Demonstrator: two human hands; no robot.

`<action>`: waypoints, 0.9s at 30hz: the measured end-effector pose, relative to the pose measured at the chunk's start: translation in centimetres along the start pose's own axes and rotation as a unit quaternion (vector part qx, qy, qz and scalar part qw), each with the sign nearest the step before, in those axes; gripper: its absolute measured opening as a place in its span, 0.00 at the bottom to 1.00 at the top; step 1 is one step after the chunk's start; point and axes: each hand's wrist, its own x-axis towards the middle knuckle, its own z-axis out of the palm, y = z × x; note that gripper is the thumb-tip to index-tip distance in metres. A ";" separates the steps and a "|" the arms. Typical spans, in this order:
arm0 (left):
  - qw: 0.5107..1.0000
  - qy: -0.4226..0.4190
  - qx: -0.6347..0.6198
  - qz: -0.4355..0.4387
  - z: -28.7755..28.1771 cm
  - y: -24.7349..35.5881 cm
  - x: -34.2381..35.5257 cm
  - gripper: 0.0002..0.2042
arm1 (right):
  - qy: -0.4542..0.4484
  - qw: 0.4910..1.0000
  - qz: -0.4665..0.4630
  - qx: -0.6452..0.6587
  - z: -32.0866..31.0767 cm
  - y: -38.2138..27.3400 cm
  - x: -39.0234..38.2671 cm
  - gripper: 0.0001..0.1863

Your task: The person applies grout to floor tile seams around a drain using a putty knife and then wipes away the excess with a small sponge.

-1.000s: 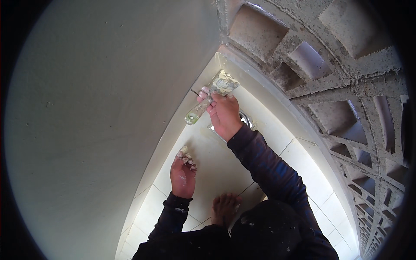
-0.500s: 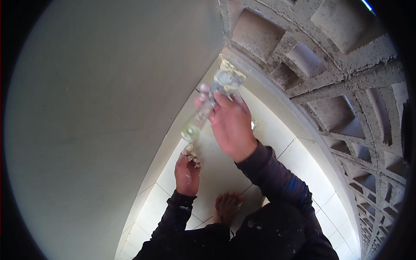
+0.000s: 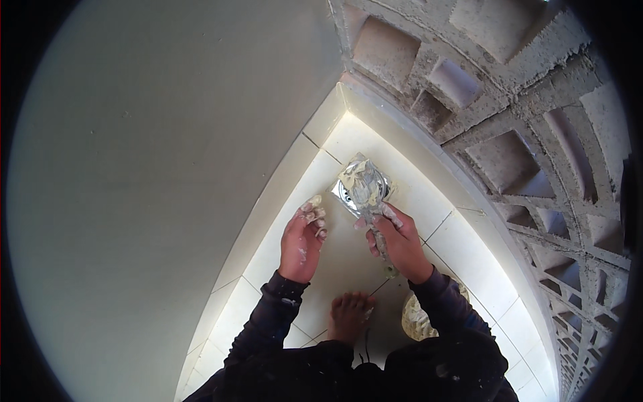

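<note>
My right hand point(image 3: 402, 246) grips the handle of a putty knife point(image 3: 365, 187), its broad blade pointing away from me and smeared with grey and cream paste. Behind the blade a shiny metal floor drain point(image 3: 347, 195) partly shows; whether the blade touches it I cannot tell. My left hand point(image 3: 301, 244) is beside the knife, to its left, with fingers curled in and coated in pale paste. What those fingers hold, if anything, does not show clearly.
A paste-smeared round container point(image 3: 416, 318) sits partly under my right forearm. My bare foot point(image 3: 350, 315) rests on white floor tiles point(image 3: 268, 251). A smooth grey wall point(image 3: 167, 187) rises at left, a perforated block wall point(image 3: 509, 161) at right; tiled skirting point(image 3: 321, 130) meets in the far corner.
My right hand has brought the putty knife down and nearer, from the far corner to over the drain. The left hand has moved slightly right and up. The round container has come into view.
</note>
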 end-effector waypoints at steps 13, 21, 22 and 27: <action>0.984 -0.125 -0.066 -0.113 6.5 -1.5 -2.5 0.19 | 0.019 0.784 -0.260 -0.564 -1.9 -2.1 -8.0 0.32; 0.978 -0.038 -0.065 -0.193 7.8 -2.9 -3.6 0.21 | 0.056 0.705 -0.288 -0.645 -3.5 -1.3 -11.8 0.33; 0.979 -0.038 -0.061 -0.192 7.6 -3.1 -3.6 0.21 | 0.058 0.696 -0.285 -0.657 -3.6 -1.2 -12.1 0.33; 0.968 -0.025 -0.022 -0.248 8.4 -4.4 -3.6 0.18 | 0.069 0.664 -0.276 -0.691 -4.8 -1.0 -14.0 0.33</action>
